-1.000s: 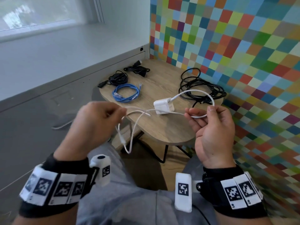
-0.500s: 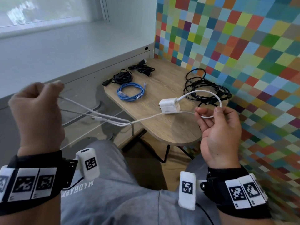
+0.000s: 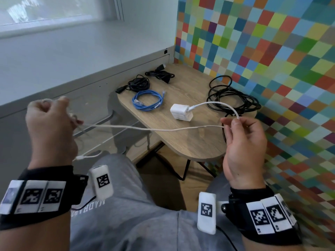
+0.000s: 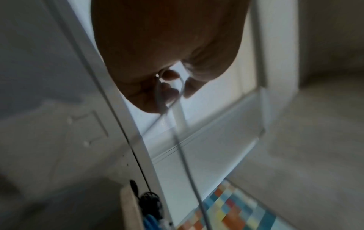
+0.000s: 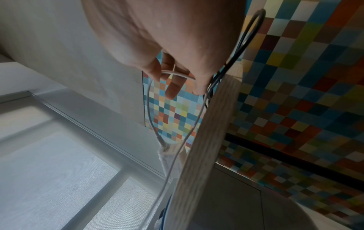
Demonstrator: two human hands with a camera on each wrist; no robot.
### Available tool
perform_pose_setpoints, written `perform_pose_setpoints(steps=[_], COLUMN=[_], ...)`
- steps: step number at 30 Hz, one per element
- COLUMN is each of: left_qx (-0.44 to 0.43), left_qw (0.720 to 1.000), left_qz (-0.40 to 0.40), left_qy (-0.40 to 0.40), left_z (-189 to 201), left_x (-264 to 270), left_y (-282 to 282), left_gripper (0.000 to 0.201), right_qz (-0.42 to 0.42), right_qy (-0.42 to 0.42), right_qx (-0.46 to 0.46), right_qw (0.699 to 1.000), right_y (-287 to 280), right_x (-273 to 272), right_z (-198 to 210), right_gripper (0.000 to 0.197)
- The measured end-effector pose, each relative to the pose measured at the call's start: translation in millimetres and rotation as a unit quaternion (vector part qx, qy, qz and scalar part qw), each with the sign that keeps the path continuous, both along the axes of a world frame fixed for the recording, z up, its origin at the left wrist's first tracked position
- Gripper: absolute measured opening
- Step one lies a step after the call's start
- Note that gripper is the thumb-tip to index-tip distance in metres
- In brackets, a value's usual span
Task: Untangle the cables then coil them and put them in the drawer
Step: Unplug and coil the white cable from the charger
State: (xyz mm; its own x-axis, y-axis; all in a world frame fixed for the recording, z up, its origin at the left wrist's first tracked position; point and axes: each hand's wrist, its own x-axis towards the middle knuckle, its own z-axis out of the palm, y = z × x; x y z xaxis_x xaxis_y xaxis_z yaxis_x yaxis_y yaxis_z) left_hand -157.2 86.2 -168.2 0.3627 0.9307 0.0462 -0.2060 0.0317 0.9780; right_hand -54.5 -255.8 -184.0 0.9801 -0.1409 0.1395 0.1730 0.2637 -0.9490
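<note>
Now we hold the white cable [image 3: 163,129] stretched between our two hands in front of the surface [image 3: 195,142]. Our left hand [image 3: 50,127] is closed in a fist around one stretch of it, off the surface's left edge, and the free end with its small plug [image 3: 80,157] hangs just below that fist. Our right hand [image 3: 243,142] pinches the cable between thumb and fingertips at the near right edge of the surface, the other fingers loosely curled. From that pinch the cable arcs up and back to the white charger block [image 3: 181,112], which sits on the surface near its middle.

On the right side of the surface lies a loose tangle of black cables [image 3: 233,98], one strand of it dropping over the edge beside our right hand. Toward the left edge rests a coiled blue cable [image 3: 146,101], and beyond it, at the far left corner, two small black cable bundles [image 3: 139,84] lie close together. A checkered multicoloured wall [image 3: 272,60] stands just behind the surface.
</note>
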Motion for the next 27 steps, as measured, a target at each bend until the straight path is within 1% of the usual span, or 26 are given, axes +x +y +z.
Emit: perform_pose_setpoints(steps=[1,2,3,4,5,6,7,8,9,10,11,12,13,14,15,16,17,18,20,21,24,26,27], left_qx=[-0.083,-0.128,-0.128,-0.096,-0.05,-0.006,0.026,0.042,0.035,0.002,-0.041,-0.079,-0.092,-0.074,-0.022,0.051,0.133,0.214,0.337,0.384,0.482,0.524,0.529], left_qw=[0.995,0.988,0.986,0.987,0.986,0.979,0.966,0.945,0.917,0.888,0.861,0.841,0.835,0.847,0.868,0.887,0.895,0.886,0.846,0.824,0.772,0.732,0.715], left_qz=[-0.02,-0.044,-0.074,-0.108,-0.148,-0.197,-0.255,-0.323,-0.396,-0.458,-0.502,-0.53,-0.537,-0.524,-0.495,-0.458,-0.419,-0.39,-0.36,-0.353,-0.347,-0.358,-0.368], left_qy=[-0.054,-0.081,-0.083,-0.076,-0.063,-0.049,-0.032,-0.026,-0.03,-0.045,-0.064,-0.077,-0.074,-0.056,-0.022,0.024,0.076,0.129,0.204,0.222,0.226,0.249,0.272], left_z=[-0.2,0.3,1.7,3.7,5.9,8.1,10.5,11.4,12.0,14.0,17.6,20.5,22.1,22.8,21.5,20.2,18.3,15.6,11.9,10.8,4.6,0.5,-1.5], left_x=[-0.6,-1.3,-2.6,-3.8,-4.7,-5.9,-7.2,-8.6,-9.9,-11.7,-12.9,-12.6,-10.5,-7.0,-1.3,4.7,10.5,15.3,22.4,24.6,34.0,42.2,46.3], left_y=[4.1,5.2,3.0,-1.5,-7.8,-15.0,-21.3,-26.1,-28.9,-32.2,-37.3,-44.1,-52.6,-63.2,-73.9,-84.9,-94.1,-102.0,-114.5,-120.0,-134.0,-139.6,-141.0], left_gripper=[0.021,0.016,0.01,0.01,0.016,0.021,0.021,0.022,0.027,0.036,0.043,0.048,0.048,0.043,0.03,0.014,0.007,0.013,0.025,0.034,0.062,0.069,0.071], right_qz=[-0.003,-0.006,-0.007,-0.006,-0.004,-0.001,0.001,0.002,0.003,0.004,0.005,0.006,0.007,0.009,0.011,0.016,0.022,0.032,0.057,0.073,0.128,0.148,0.152], right_qy=[-0.004,-0.006,-0.009,-0.012,-0.014,-0.016,-0.019,-0.022,-0.027,-0.031,-0.035,-0.038,-0.04,-0.042,-0.044,-0.046,-0.048,-0.052,-0.068,-0.078,-0.102,-0.107,-0.109], right_qx=[-0.002,-0.004,-0.006,-0.008,-0.008,-0.008,-0.008,-0.01,-0.012,-0.014,-0.014,-0.012,-0.009,-0.007,-0.006,-0.004,-0.002,-0.001,-0.013,-0.023,-0.041,-0.044,-0.045], right_qw=[1.0,1.0,1.0,1.0,1.0,1.0,1.0,1.0,1.0,0.999,0.999,0.999,0.999,0.999,0.999,0.999,0.999,0.998,0.996,0.994,0.986,0.982,0.981], right_y=[-0.9,-1.6,-2.4,-2.8,-3.0,-2.9,-2.7,-2.5,-2.2,-2.2,-2.1,-2.1,-1.8,-1.4,-0.9,-0.2,0.5,1.2,1.4,1.5,1.1,1.5,1.5], right_x=[1.4,2.8,3.8,4.1,4.3,3.9,3.5,3.0,2.7,2.5,2.5,2.3,2.2,1.8,1.4,0.4,-0.6,-1.8,-3.7,-4.0,-5.4,-6.8,-7.4], right_z=[-1.0,-1.6,-2.5,-2.9,-3.1,-3.0,-3.2,-3.3,-3.4,-3.8,-4.2,-4.5,-4.6,-4.1,-3.4,-2.3,-1.2,-0.2,0.4,-0.1,-1.3,-0.7,-0.2], right_gripper=[0.015,0.014,0.013,0.013,0.012,0.012,0.012,0.012,0.012,0.012,0.012,0.013,0.013,0.012,0.011,0.011,0.014,0.017,0.02,0.019,0.019,0.019,0.019])
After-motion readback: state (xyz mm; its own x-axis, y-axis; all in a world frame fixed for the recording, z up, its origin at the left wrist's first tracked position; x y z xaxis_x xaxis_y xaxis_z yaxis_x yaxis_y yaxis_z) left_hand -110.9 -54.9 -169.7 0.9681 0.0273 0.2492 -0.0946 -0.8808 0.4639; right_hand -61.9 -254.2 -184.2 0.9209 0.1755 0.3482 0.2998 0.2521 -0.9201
